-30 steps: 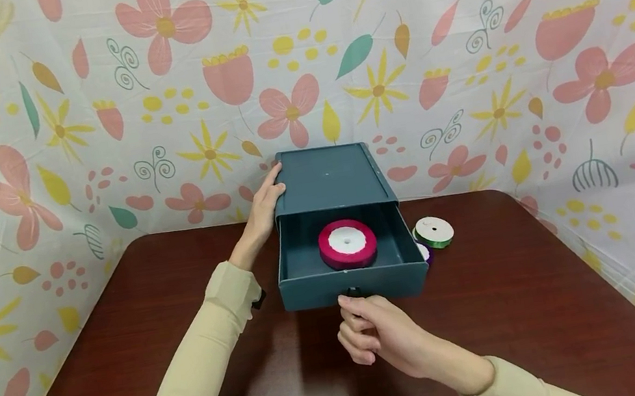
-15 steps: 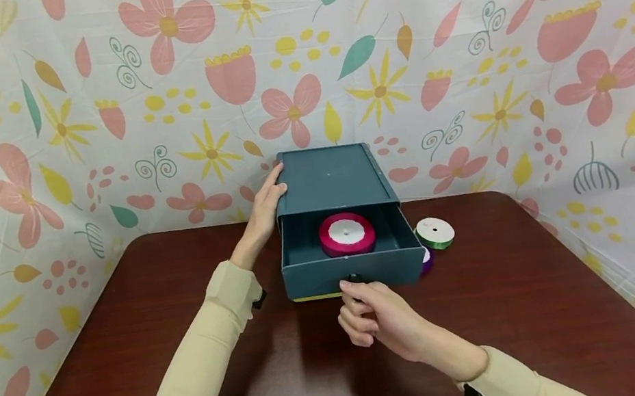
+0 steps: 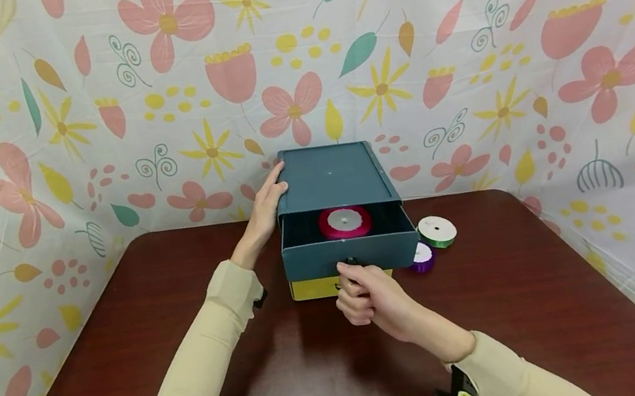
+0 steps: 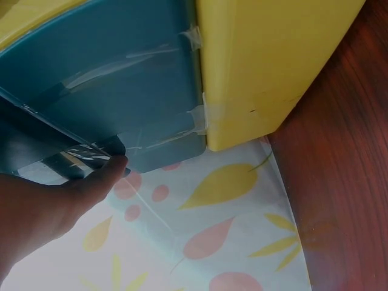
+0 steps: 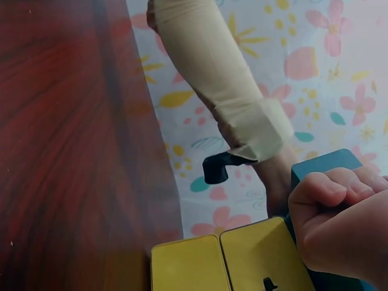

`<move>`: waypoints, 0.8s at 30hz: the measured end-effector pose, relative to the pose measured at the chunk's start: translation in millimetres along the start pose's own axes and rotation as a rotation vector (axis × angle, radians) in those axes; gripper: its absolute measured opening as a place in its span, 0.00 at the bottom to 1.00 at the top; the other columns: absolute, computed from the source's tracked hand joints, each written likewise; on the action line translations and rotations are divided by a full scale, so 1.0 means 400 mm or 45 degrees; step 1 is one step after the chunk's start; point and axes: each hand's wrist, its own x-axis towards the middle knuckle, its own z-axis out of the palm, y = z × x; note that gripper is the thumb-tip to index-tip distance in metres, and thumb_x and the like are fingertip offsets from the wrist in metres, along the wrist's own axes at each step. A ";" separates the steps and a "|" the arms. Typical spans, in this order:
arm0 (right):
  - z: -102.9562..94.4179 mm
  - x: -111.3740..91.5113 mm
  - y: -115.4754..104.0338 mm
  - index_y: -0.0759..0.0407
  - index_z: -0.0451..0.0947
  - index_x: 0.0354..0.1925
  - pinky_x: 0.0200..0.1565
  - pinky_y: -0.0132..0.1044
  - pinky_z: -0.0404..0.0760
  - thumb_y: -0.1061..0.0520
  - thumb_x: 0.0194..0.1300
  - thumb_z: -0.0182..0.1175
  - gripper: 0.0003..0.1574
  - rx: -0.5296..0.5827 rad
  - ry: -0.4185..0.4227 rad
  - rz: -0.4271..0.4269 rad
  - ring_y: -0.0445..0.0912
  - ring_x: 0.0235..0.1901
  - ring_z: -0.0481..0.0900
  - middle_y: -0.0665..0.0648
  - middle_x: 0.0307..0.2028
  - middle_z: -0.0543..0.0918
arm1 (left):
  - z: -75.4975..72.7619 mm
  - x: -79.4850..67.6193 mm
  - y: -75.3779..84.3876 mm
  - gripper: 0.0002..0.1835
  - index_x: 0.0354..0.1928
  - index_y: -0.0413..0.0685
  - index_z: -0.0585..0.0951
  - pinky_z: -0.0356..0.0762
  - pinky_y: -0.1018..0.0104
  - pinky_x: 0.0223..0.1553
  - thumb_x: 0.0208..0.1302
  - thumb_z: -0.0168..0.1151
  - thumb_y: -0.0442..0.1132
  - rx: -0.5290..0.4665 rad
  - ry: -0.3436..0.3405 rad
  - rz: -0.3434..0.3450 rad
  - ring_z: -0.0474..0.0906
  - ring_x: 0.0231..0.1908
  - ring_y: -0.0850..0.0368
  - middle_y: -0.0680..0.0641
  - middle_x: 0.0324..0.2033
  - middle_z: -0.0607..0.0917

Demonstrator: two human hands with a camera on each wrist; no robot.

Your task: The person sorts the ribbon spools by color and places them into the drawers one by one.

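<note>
In the head view, a blue drawer stands partly pulled out of its blue case. Inside it lies a magenta ribbon spool with a white centre. My right hand, fingers curled, pinches the small black drawer handle at the front. My left hand rests against the left side of the case, its fingers fairly straight. The left wrist view shows that thumb touching the blue side wall. Below the blue drawer is a yellow drawer, partly hidden by the right hand.
Right of the drawers, a green ribbon spool and a purple ribbon spool lie on the dark wooden table. A flowered cloth hangs close behind the case.
My right hand has moved away from me with the blue drawer, which now sticks out less. More of the yellow drawer and the purple spool shows. The left hand stays put.
</note>
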 end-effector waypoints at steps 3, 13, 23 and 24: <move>-0.009 0.009 0.000 0.55 0.49 0.15 0.19 0.40 0.47 0.46 0.78 0.38 0.33 0.003 -0.002 -0.012 0.44 0.13 0.52 0.52 0.11 0.55 | 0.000 0.001 -0.001 0.32 0.76 0.55 0.53 0.47 0.50 0.74 0.72 0.38 0.48 0.011 0.004 0.007 0.45 0.76 0.53 0.50 0.77 0.49; -0.030 0.041 -0.006 0.54 0.49 0.14 0.21 0.43 0.43 0.45 0.77 0.39 0.34 0.012 0.036 0.009 0.44 0.12 0.51 0.51 0.11 0.55 | 0.001 -0.004 0.003 0.32 0.76 0.58 0.52 0.44 0.48 0.74 0.73 0.39 0.50 0.004 -0.010 -0.012 0.43 0.76 0.54 0.53 0.77 0.49; -0.049 0.071 -0.009 0.54 0.47 0.14 0.21 0.41 0.44 0.44 0.77 0.39 0.34 -0.008 0.061 0.022 0.44 0.12 0.50 0.51 0.10 0.53 | 0.000 -0.013 0.001 0.32 0.76 0.62 0.53 0.46 0.48 0.74 0.73 0.40 0.53 0.016 -0.003 -0.039 0.44 0.76 0.56 0.56 0.76 0.50; -0.051 0.074 -0.008 0.54 0.47 0.14 0.21 0.40 0.44 0.44 0.77 0.39 0.34 -0.008 0.065 0.023 0.44 0.12 0.50 0.51 0.10 0.53 | 0.000 -0.013 0.000 0.31 0.76 0.62 0.53 0.46 0.48 0.74 0.73 0.40 0.53 0.013 -0.003 -0.042 0.44 0.76 0.56 0.55 0.76 0.50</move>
